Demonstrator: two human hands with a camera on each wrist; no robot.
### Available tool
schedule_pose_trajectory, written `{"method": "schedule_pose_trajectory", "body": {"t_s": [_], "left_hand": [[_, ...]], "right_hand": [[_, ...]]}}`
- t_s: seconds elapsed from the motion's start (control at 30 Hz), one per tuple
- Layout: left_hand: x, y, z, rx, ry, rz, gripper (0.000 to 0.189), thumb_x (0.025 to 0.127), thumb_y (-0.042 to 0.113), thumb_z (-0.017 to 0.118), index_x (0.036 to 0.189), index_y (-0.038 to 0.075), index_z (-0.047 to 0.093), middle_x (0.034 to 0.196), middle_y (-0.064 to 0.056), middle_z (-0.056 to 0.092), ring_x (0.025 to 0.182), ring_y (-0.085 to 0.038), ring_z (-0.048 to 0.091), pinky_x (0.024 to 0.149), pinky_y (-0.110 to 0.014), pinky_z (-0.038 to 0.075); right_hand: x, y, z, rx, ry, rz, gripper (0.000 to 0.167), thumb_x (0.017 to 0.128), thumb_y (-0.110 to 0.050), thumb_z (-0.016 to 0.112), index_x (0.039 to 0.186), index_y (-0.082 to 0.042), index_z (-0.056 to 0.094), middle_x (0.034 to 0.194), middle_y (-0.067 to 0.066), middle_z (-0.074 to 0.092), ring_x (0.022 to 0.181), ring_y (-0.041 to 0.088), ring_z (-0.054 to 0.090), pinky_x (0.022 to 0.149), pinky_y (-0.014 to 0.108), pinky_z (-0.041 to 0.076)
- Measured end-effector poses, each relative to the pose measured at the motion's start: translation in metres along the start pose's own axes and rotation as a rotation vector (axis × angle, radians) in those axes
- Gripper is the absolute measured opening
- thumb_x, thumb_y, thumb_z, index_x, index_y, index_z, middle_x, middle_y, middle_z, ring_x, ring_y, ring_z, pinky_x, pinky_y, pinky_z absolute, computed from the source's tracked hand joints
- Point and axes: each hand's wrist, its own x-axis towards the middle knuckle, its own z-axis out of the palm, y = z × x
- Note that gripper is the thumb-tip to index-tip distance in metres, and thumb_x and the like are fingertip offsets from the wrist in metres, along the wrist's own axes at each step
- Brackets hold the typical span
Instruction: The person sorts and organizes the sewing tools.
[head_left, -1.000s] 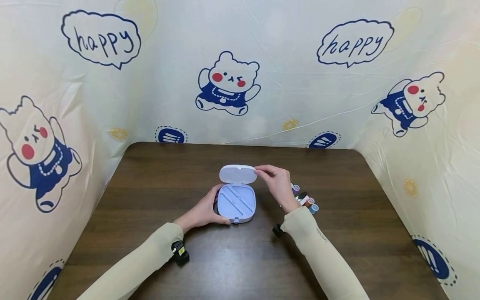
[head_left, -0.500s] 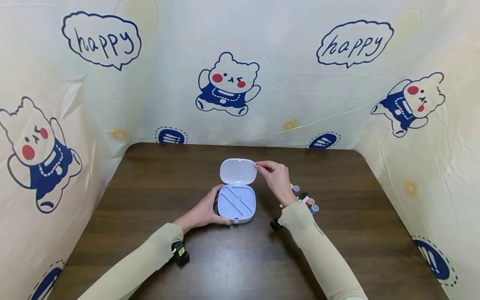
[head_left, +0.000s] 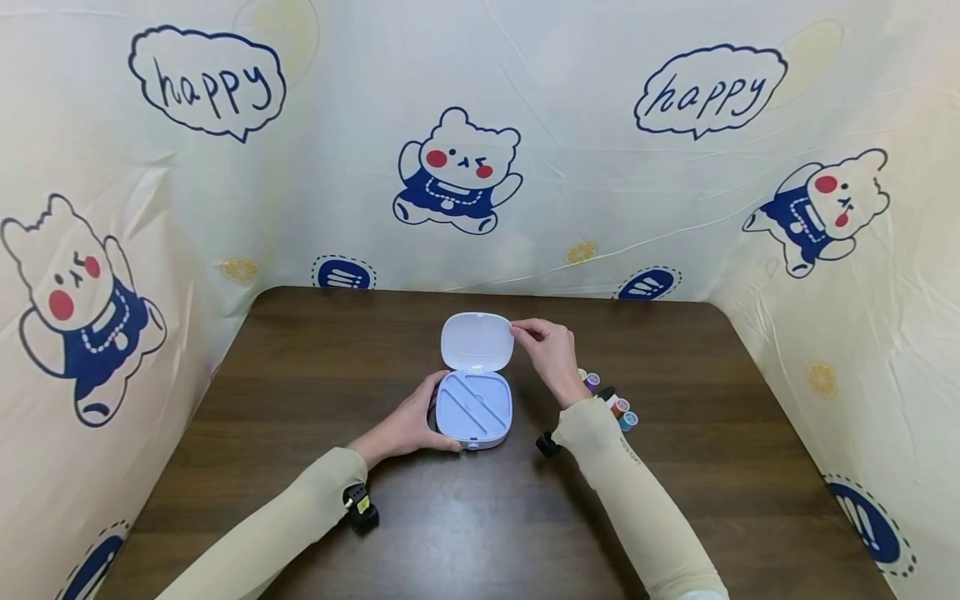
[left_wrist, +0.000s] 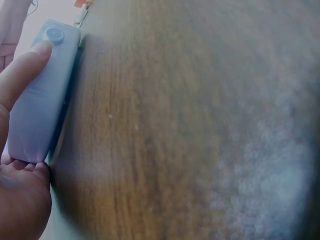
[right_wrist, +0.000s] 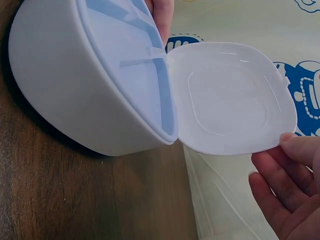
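A light-blue plastic storage box [head_left: 472,408] stands on the table with its hinged lid [head_left: 477,342] raised at the back. Inside is a blue tray split by slanting dividers; no loose items show in it. My left hand [head_left: 408,421] grips the box from the left, fingers along its side and thumb at the front. In the left wrist view, that thumb lies by a round button [left_wrist: 53,35] on the box's front wall. With thumb and fingertips, my right hand [head_left: 551,354] pinches the right edge of the lid, as the right wrist view also shows.
Several small spool-like pieces, among them a blue one [head_left: 628,421] and an orange one [head_left: 620,407], lie right of the box, partly behind my right wrist. The brown wooden table [head_left: 315,350] meets a printed curtain [head_left: 555,192] at its back and sides.
The lid has swung further up and back, with my right hand moving along at its edge. My left hand and the box have stayed in place.
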Motion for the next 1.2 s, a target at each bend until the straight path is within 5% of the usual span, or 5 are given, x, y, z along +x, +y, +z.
{"method": "schedule_pose_trajectory", "body": {"t_s": [0.5, 1.2], "left_hand": [[0.0009, 0.0034, -0.0015, 0.001, -0.012, -0.01, 0.124, 0.071, 0.036, 0.098, 0.161, 0.003, 0.02, 0.163, -0.021, 0.033, 0.148, -0.033, 0.039, 0.12, -0.051, 0.033], [-0.0023, 0.0024, -0.0011, -0.032, 0.006, 0.005, 0.122, 0.069, 0.032, 0.099, 0.159, 0.001, 0.023, 0.16, -0.023, 0.037, 0.145, -0.035, 0.043, 0.118, -0.052, 0.036]], "right_hand": [[0.0058, 0.002, 0.0017, 0.002, 0.012, 0.018, 0.018, 0.098, -0.016, 0.075, 0.112, -0.007, 0.082, 0.106, 0.011, 0.079, 0.085, 0.024, 0.068, 0.071, 0.025, 0.056], [-0.0006, 0.0026, 0.0021, -0.012, -0.037, 0.044, 0.02, 0.099, -0.019, 0.074, 0.116, -0.008, 0.079, 0.106, 0.009, 0.078, 0.09, 0.023, 0.071, 0.08, 0.038, 0.061]]}}
